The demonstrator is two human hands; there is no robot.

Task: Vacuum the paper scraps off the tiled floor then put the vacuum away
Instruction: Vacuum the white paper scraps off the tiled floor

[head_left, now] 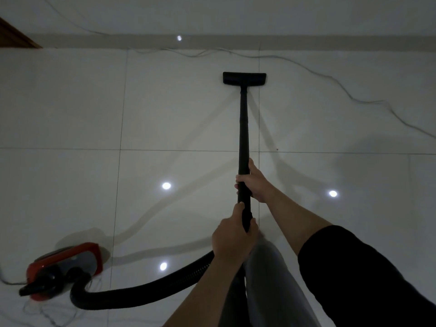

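The vacuuming step is being carried out: a black wand [243, 128] is being held out across the pale tiled floor [70, 102] by a person whose two hands are both wrapped round its lower length. The right hand [253, 182] is being kept higher on the tube, its grip clenched around the wand, while the left hand [232, 239] is being kept just below it, its grip likewise closed on the wand's end where the ribbed hose [146, 291] begins. The flat floor head [244, 78] is being pressed to the tiles well ahead, close to the skirting and just short of a thin cable [330, 79] that is trailing along the wall. The hose is being looped back to the red canister [68, 263], which is sitting on the floor at lower left, well apart from the head. No paper scraps are being shown plainly on the glossy tiles; only a tiny dark speck [277, 149] is being seen near a grout line, so the sweep is judged to be nearly done. Next, a pull back over any remaining tiles is probably being called for, with care being taken that the cable is not sucked in.
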